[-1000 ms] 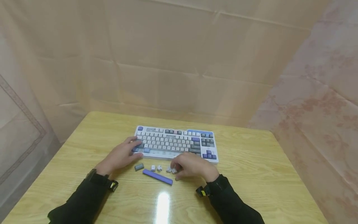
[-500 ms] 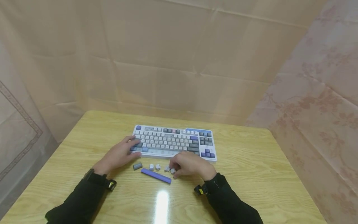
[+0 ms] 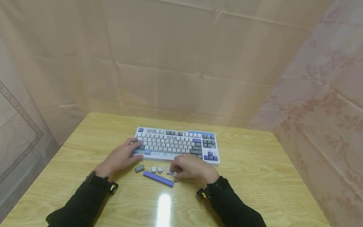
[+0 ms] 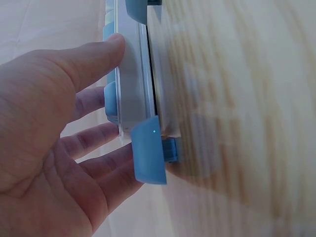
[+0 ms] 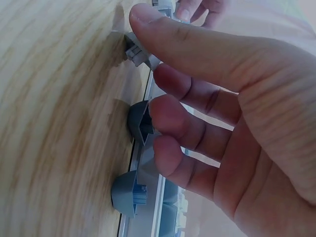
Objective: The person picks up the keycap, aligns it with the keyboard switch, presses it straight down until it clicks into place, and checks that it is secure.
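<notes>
A white keyboard (image 3: 175,156) with white, grey and purple keys lies on the table. Across its left end my left hand (image 3: 117,156) is placed, with fingers over the keys; in the left wrist view the thumb bears on the front side. In front of the keyboard, my right hand (image 3: 191,167) bends down over loose keycaps. Its thumb and index finger pinch a small tilted keycap (image 5: 139,53), seen in the right wrist view. Two more keycaps, one near the fingertips (image 5: 139,121) and one lower (image 5: 124,193), stand below it there. The right palm hides part of the keyboard's front edge.
A long purple spacebar keycap (image 3: 158,178) lies nearest the person. To its upper left is a wider grey keycap (image 3: 139,169), beside two small white keycaps, one left (image 3: 153,170) and one right (image 3: 160,170). Behind the wooden table (image 3: 244,176) hangs a beige cloth (image 3: 181,63).
The head view has shifted slightly. My right fingers have moved a little to the left over the keycaps in the last half second. The left hand keeps its place on the keyboard.
</notes>
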A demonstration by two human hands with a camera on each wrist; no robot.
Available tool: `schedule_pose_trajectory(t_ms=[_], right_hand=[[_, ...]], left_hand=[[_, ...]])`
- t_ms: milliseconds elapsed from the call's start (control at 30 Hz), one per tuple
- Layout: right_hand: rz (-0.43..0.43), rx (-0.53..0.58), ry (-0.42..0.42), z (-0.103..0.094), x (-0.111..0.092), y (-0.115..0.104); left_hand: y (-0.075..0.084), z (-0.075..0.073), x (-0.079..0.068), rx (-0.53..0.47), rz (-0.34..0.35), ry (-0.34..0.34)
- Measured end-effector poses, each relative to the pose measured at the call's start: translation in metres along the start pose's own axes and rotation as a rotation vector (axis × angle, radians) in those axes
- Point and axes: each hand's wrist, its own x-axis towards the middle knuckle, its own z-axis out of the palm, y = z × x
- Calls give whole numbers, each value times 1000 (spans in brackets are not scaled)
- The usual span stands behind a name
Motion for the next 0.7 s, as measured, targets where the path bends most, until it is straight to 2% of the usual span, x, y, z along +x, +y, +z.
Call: schedule_pose_trajectory(t_ms=[367,567,700], right_hand=[[9,-45,-6,0,0,0],[-6,-23,-15,1,-1,1],[9,-10,-3,0,-1,0]], left_hand=[[1,0,0,-4,-3,-1],[1,0,-1,2,9,16],[1,0,-1,5,-2,4]])
